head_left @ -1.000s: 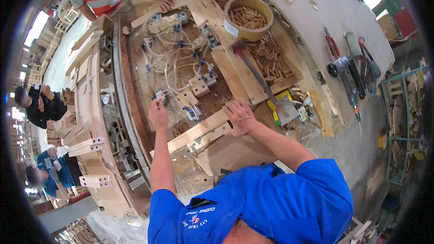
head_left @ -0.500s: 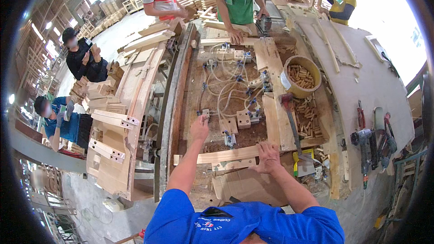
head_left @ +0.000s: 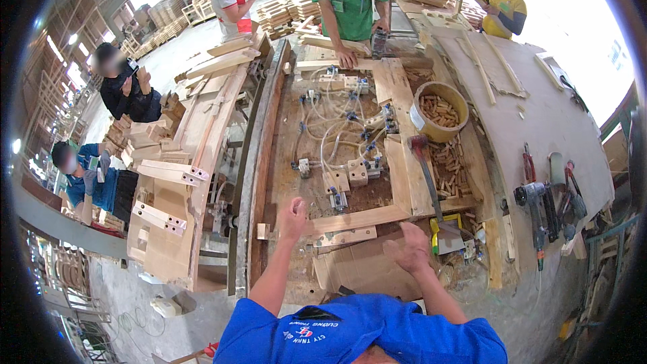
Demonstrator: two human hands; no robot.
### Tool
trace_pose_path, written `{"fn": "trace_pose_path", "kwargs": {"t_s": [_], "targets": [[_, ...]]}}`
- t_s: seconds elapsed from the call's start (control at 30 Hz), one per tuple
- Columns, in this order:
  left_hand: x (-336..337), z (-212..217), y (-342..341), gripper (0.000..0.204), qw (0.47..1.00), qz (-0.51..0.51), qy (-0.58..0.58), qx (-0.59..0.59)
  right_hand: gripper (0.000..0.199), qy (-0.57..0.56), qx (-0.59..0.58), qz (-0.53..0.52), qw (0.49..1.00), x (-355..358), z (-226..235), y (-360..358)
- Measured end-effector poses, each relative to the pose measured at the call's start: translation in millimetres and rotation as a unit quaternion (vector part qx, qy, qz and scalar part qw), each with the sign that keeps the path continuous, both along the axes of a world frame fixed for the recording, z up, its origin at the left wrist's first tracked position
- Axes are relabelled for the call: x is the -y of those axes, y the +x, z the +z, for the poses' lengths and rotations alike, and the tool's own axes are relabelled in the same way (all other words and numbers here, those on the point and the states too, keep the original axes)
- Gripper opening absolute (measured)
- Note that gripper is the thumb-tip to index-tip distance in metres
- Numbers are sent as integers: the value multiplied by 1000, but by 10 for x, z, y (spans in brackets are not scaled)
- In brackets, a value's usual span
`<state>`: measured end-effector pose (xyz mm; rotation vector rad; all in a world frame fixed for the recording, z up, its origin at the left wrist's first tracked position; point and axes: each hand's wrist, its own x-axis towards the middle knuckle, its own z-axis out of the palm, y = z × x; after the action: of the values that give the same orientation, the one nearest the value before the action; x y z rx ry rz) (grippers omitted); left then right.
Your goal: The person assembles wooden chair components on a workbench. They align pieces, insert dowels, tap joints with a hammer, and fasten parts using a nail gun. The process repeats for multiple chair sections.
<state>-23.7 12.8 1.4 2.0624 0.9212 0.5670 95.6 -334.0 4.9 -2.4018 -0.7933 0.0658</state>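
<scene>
A pale wooden rail (head_left: 357,218) lies crosswise at the near side of the bench, its right end meeting a long upright board (head_left: 400,175) at a corner. My left hand (head_left: 292,220) is beside the rail's left end, fingers curled; whether anything is in them is hidden. Just below the corner, my right hand (head_left: 409,251) is off the wood, slightly blurred, with its fingers apart. A shorter drilled wooden strip (head_left: 345,236) lies along the rail's near side. Beyond the rail sit a small clamp cylinder (head_left: 337,199) and wooden blocks (head_left: 357,171) with clear air hoses.
A hammer (head_left: 426,168) lies right of the corner, by a tub (head_left: 459,93) of dowels and loose dowels (head_left: 453,168). Power tools (head_left: 537,205) rest on the right-hand table. Across the bench a person in green (head_left: 350,7) touches the far rail. More people stand around.
My left hand has come nearer to me, from the small fitting to the rail's end. My right hand has let go of the rail. The rail's right end now meets the upright board.
</scene>
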Motion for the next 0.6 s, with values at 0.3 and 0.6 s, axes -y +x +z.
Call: {"fn": "trace_pose_path", "kwargs": {"t_s": [0.3,0.6], "targets": [[484,-74,-359,23,998,-24,62,15,22,220,-191,-461,838,2085,-656,-167],[802,43,-517,25,998,-53,19,-12,43,36,-37,-536,843,2024,-500,56]]}}
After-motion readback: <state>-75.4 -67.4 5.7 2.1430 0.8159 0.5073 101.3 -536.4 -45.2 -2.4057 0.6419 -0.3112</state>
